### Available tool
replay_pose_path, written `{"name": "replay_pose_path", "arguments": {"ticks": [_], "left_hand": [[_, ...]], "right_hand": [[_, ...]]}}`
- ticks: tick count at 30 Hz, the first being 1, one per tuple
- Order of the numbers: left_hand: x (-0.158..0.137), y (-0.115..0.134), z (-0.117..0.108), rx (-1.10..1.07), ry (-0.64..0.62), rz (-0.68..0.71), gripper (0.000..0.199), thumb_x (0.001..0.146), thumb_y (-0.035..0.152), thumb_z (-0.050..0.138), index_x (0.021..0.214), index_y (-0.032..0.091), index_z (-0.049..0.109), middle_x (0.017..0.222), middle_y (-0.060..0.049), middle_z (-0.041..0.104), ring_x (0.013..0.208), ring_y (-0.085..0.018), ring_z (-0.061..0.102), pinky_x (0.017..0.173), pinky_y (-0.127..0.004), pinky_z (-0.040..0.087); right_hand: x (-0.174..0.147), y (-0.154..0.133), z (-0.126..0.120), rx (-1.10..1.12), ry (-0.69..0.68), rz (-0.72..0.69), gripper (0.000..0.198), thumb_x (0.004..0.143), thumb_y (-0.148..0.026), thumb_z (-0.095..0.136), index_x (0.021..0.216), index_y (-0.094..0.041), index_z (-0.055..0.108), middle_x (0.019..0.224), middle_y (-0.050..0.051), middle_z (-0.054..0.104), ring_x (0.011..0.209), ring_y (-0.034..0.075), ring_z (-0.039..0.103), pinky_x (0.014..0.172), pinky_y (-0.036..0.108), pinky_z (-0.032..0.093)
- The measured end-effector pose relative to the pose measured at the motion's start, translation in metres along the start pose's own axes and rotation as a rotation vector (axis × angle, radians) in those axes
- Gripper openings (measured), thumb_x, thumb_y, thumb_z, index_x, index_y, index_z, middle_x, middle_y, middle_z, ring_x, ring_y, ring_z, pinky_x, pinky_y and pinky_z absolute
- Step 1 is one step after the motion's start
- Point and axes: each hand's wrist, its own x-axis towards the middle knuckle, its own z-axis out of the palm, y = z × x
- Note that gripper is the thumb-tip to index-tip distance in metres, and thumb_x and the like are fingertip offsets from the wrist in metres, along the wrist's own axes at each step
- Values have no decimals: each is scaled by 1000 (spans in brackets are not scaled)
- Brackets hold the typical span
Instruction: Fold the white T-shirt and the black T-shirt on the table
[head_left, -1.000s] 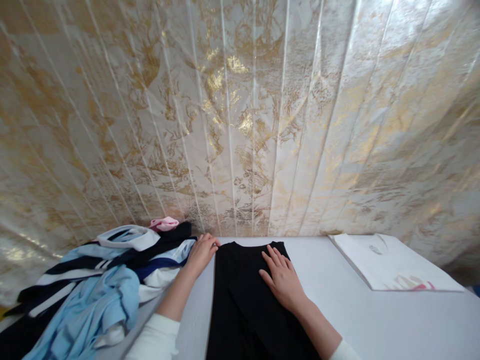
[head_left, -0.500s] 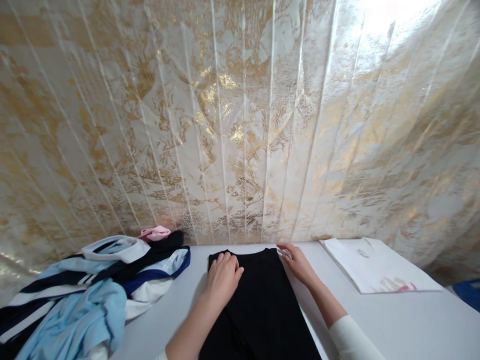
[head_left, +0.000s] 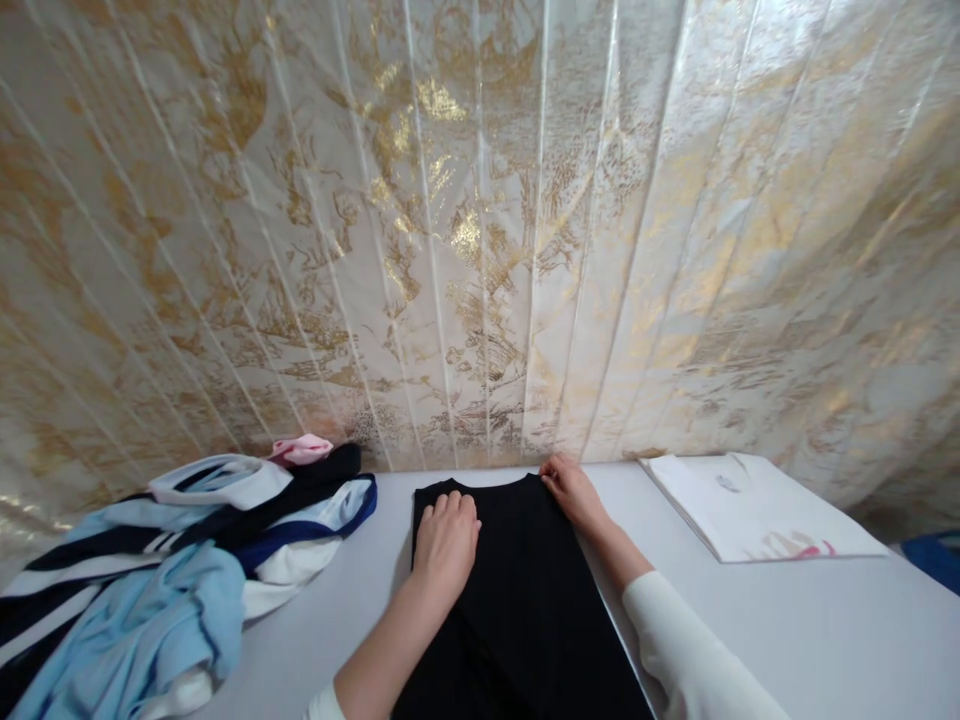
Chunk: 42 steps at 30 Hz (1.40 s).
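Note:
A black shirt [head_left: 525, 590] lies narrow and fairly flat on the white table, its curved neckline at the far end and its lower part out of frame. My left hand [head_left: 448, 535] rests palm down on the shirt's upper left, fingers laid out on the cloth and holding nothing. At the far right corner, beside the neckline, my right hand [head_left: 574, 490] pinches the shirt's edge between thumb and fingers.
A loose heap of clothes [head_left: 180, 570] in light blue, navy, white and pink covers the table's left side. On the right lies a folded white T-shirt [head_left: 757, 510]. A patterned gold-and-silver sheet [head_left: 480, 250] hangs behind the white table [head_left: 795, 640].
My right hand has moved slightly left and inward, and its fingers have closed on the shirt's far right corner. The left hand stays on the cloth. The view has shifted slightly.

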Motion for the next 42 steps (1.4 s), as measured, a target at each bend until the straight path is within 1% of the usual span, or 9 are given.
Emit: {"name": "replay_pose_path", "arguments": {"ticks": [4, 7, 11, 15, 23, 28, 31, 37, 42], "left_hand": [[-26, 14, -5, -50, -12, 117, 31, 95, 20, 43, 123, 19, 55, 131, -10, 56, 119, -26, 52, 95, -42, 43], [-56, 16, 10, -119, 7, 246, 42, 97, 29, 39, 139, 20, 42, 148, -10, 41, 135, -26, 38, 103, -44, 39], [-89, 11, 42, -121, 74, 265, 55, 97, 44, 39, 145, 18, 34, 151, -13, 34, 138, -29, 34, 106, -51, 36], [-101, 10, 51, -94, 103, 234, 60, 96, 48, 42, 146, 15, 34, 152, -15, 32, 139, -30, 31, 107, -52, 35], [-90, 11, 32, -82, 80, 275, 57, 97, 44, 41, 143, 11, 38, 150, -15, 35, 140, -28, 31, 110, -49, 33], [-95, 7, 28, -93, 115, 273, 50, 96, 25, 38, 144, 12, 35, 153, -13, 31, 142, -23, 24, 111, -43, 31], [-116, 4, 25, -101, 142, 241, 52, 94, 18, 35, 146, 13, 32, 154, -12, 28, 143, -22, 23, 111, -43, 31], [-180, -9, 14, -81, 133, 232, 54, 95, 26, 39, 148, 19, 30, 154, -9, 29, 142, -24, 27, 110, -43, 33], [-231, -16, 10, -51, 167, 280, 60, 96, 27, 41, 151, 21, 19, 155, -8, 26, 140, -24, 30, 109, -41, 36]], "right_hand": [[-8, -18, -7, -19, 36, 9, 23, 82, -7, 43, 93, -17, 61, 97, 9, 60, 97, 22, 55, 89, 36, 42], [-37, -47, -7, 11, 14, -36, 34, 82, -5, 40, 108, -18, 59, 113, 10, 60, 108, 21, 55, 94, 36, 42], [-96, -82, 2, 22, -133, -177, 41, 88, -14, 42, 126, -21, 54, 138, 9, 53, 130, 20, 45, 103, 38, 39], [-124, -87, 5, -157, -196, -213, 49, 93, -27, 44, 141, -20, 43, 152, 9, 35, 142, 24, 27, 111, 46, 32], [-126, -110, -2, -161, -182, -181, 50, 95, -32, 41, 144, -20, 40, 153, 9, 32, 142, 23, 26, 111, 45, 32], [-144, -123, 4, -198, -196, -179, 50, 98, -37, 36, 143, -17, 41, 152, 10, 35, 141, 22, 29, 112, 44, 29], [-144, -122, 6, -232, -178, -179, 48, 98, -35, 36, 143, -18, 42, 152, 10, 35, 141, 22, 29, 113, 43, 27], [-144, -132, -3, -223, -173, -159, 45, 96, -33, 39, 137, -16, 47, 149, 13, 41, 140, 28, 30, 108, 49, 30], [-162, -164, -24, -147, -179, -159, 31, 93, -26, 45, 122, -19, 55, 116, 10, 66, 109, 24, 58, 91, 36, 43]]}}
